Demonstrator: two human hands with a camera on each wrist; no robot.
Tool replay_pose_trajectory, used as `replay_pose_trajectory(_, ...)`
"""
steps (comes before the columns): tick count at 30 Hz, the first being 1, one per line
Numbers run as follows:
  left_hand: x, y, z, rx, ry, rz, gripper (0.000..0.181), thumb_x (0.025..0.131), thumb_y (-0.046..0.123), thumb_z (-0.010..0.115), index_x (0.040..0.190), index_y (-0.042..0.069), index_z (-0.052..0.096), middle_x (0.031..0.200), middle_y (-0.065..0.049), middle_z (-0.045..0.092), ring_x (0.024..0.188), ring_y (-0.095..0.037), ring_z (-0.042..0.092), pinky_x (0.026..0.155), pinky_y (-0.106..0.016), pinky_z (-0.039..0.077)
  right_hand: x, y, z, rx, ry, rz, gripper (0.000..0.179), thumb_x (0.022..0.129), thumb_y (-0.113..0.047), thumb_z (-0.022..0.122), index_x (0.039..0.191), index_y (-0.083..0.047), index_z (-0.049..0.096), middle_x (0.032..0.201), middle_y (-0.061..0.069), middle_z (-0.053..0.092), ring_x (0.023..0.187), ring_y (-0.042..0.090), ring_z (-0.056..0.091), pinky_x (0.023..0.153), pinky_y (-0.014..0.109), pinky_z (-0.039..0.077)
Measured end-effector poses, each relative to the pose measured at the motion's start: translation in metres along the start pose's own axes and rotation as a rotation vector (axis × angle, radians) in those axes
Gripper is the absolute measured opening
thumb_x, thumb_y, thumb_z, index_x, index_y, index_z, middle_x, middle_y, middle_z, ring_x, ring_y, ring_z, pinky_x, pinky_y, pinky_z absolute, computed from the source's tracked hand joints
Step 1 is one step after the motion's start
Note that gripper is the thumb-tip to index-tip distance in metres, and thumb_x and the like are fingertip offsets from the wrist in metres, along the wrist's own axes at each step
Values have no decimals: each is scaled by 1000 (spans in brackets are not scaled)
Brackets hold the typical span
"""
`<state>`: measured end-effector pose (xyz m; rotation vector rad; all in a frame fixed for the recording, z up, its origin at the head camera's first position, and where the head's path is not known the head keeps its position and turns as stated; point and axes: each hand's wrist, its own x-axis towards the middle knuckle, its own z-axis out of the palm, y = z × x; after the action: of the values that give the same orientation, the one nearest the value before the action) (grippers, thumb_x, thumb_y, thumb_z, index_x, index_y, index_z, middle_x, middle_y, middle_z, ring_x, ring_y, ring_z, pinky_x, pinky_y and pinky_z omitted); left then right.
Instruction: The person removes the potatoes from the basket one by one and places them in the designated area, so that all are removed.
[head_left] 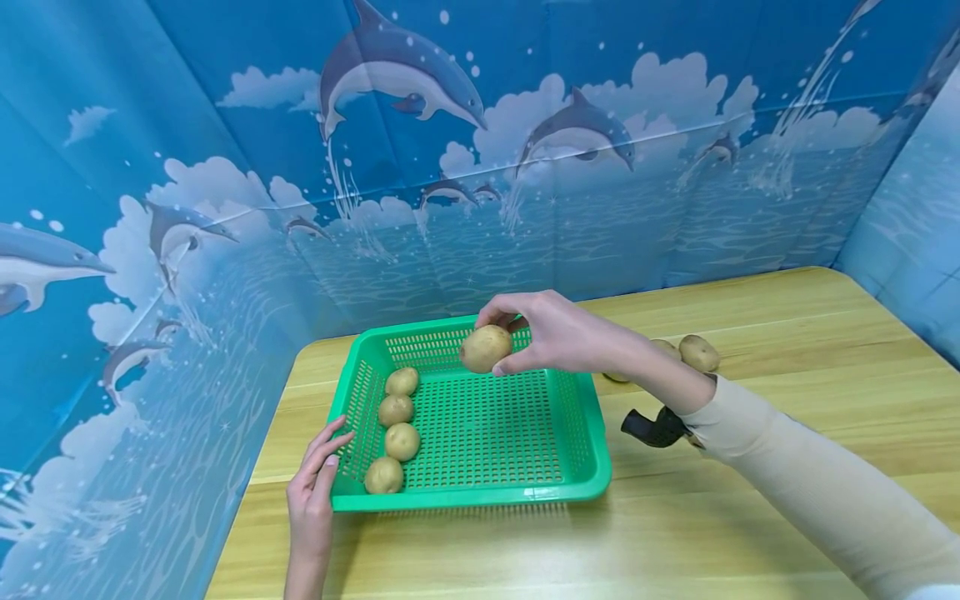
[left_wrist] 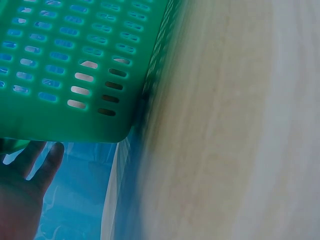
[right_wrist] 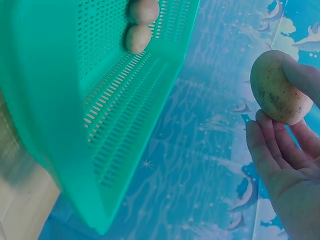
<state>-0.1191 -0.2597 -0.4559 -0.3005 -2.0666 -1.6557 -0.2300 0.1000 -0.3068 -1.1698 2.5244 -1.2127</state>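
Observation:
A potato (head_left: 486, 348) is pinched between the thumb and fingers of my right hand (head_left: 555, 329), over the far part of a green plastic basket (head_left: 480, 498). In the right wrist view, dark specks show on this potato (right_wrist: 278, 90), which is clear of the basket. Several potatoes (head_left: 402, 442) form a row along the basket's left side. My left hand (head_left: 311, 492) rests at the near left corner of the basket, its fingers extended along the rim. The left wrist view shows those fingers (left_wrist: 49, 167) spread beside the slotted basket wall (left_wrist: 90, 127).
More potatoes (head_left: 699, 353) lie on the wooden table (head_left: 787, 333) right of the basket, partly hidden by my right forearm. A black strap piece (head_left: 652, 428) sticks out at my right wrist. A dolphin-print curtain (head_left: 480, 250) stands behind the table.

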Motion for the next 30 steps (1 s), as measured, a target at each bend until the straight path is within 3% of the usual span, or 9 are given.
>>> replay_pose_trajectory(14, -1, -4, -1, 0, 3, -3, 30, 100, -7, 40, 117, -10, 65, 138, -19, 53, 135, -28, 42, 109, -27, 32, -21, 12, 1, 31, 41, 50, 49, 77, -21, 86, 119, -20, 61, 116, -7, 62, 103, 11, 61, 86, 33, 52)
replay_pose_trajectory(30, -1, -4, -1, 8, 2, -18, 30, 100, -6, 40, 118, -10, 65, 139, -17, 53, 136, -28, 41, 109, -27, 32, -47, 31, 4, 78, 109, 85, 47, 76, -24, 87, 116, -23, 62, 114, -7, 61, 104, 12, 60, 89, 40, 51)
